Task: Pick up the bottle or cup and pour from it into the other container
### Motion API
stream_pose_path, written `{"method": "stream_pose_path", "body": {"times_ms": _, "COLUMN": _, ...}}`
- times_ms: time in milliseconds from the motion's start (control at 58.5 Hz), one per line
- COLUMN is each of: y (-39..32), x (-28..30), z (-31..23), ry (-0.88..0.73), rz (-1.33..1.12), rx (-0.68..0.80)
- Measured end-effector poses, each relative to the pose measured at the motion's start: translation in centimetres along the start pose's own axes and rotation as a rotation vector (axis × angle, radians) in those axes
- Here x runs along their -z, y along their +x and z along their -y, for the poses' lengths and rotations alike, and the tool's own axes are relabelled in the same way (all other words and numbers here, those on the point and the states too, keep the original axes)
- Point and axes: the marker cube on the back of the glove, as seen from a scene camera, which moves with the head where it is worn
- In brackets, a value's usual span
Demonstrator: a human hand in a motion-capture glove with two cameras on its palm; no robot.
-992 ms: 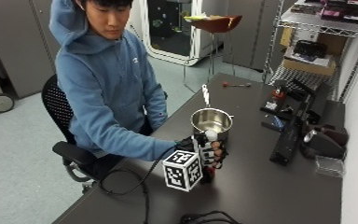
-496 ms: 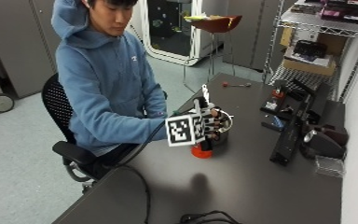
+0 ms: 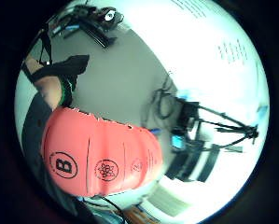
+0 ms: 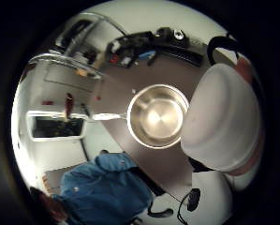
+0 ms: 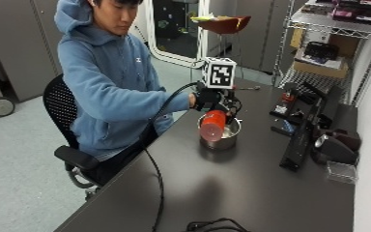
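Change: half a second ago the orange-red plastic bottle (image 5: 212,125) was just off the dark table (image 5: 249,193), upright beside the pot; now it is raised and tipped on its side above the round stainless-steel pot with a long handle (image 5: 226,140).
Hand: the black-gloved right hand (image 5: 210,99) has risen and rolled over, so the bottle's base faces the outside camera and its mouth end points down towards the pot.
Grip: fingers are curled round the bottle's body, holding it from above; the little-finger palm view shows the orange-red ribbed wall (image 3: 101,156) hard against the palm.
Bottle mouth: the thumb-side view shows a pale rounded end (image 4: 221,117) hanging just beside the pot's rim; whether it is capped I cannot tell.
Pot: it stands on the table, its bowl (image 4: 158,117) looking bare and shiny inside; no stream or contents can be made out.
Stage: lift done, pouring tilt begun, by my reading.
Meaning: the mouth seems to sit near the rim, not over the middle, so a spill onto the table is a risk if anything comes out.
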Motion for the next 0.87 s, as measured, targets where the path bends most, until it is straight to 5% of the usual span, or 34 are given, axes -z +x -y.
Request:
{"method": "stream_pose_path", "body": {"times_ms": 410, "y": -7.4, "x": 0.7, "z": 3.4, "ry": -0.265, "rz": -0.541, "rx": 0.095}}
{"method": "stream_pose_path", "body": {"times_ms": 872, "y": -8.6, "x": -0.3, "z": 3.4, "ry": -0.28, "rz": -0.486, "rx": 0.092}}
